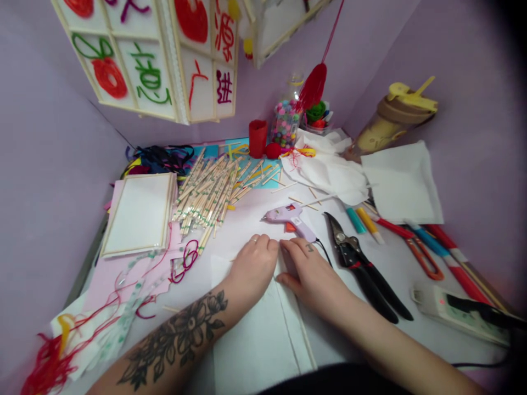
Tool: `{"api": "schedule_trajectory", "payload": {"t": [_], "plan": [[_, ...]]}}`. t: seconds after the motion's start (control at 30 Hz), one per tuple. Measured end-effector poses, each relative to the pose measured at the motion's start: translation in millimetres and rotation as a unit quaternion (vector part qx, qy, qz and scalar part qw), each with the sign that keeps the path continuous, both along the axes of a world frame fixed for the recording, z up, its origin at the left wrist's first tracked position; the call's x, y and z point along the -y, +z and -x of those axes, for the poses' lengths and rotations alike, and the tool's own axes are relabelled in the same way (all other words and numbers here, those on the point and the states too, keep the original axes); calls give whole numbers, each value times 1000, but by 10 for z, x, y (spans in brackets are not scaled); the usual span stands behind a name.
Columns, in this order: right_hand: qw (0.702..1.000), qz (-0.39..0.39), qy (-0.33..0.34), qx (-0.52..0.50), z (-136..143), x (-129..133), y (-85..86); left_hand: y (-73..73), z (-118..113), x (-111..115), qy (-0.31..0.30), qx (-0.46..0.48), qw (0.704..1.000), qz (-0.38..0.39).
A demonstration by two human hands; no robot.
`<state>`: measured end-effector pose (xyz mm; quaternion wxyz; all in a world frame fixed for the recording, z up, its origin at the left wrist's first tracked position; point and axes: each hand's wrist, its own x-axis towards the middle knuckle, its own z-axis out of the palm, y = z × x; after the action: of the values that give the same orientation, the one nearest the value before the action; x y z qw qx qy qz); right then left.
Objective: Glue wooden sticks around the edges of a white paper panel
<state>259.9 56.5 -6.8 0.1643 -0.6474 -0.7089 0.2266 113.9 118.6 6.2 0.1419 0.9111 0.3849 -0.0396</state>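
Observation:
My left hand [256, 262], with a ring on one finger, is closed at the upper end of a white sheet [251, 351]; what its fingers pinch is too small to make out. Right beside it, my right hand [307, 271] bends its fingers over the sheet's upper right part, thumb pointing left. A thin pale strip [307, 345] runs along the sheet's right edge, below my right hand. Just beyond both hands lies a lilac glue gun [288, 216], its nozzle to the left. Black-handled pruning shears [362, 266] lie to the right.
Wrapped wooden sticks [209, 192] and a framed white panel [138, 214] lie at the left. A painted lantern [144, 60] hangs above. Markers [368, 225], a power strip [461, 312] and a tilted cup [387, 120] are on the right.

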Motion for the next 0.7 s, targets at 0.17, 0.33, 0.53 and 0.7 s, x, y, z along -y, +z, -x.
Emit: {"api": "schedule_trajectory", "payload": {"t": [0.17, 0.33, 0.53, 0.7], "plan": [[1000, -2, 3, 0, -4, -1, 12, -46, 0, -10, -6, 21, 1000, -4], [1000, -1, 0, -9, -5, -6, 13, -53, 2, -27, -24, 21, 999, -6], [1000, 8, 14, 0, -10, -5, 46, -12, 26, -43, -15, 21, 1000, -10], [998, -28, 53, 33, -10, 35, 28, -55, -15, -16, 11, 18, 1000, 14]]}}
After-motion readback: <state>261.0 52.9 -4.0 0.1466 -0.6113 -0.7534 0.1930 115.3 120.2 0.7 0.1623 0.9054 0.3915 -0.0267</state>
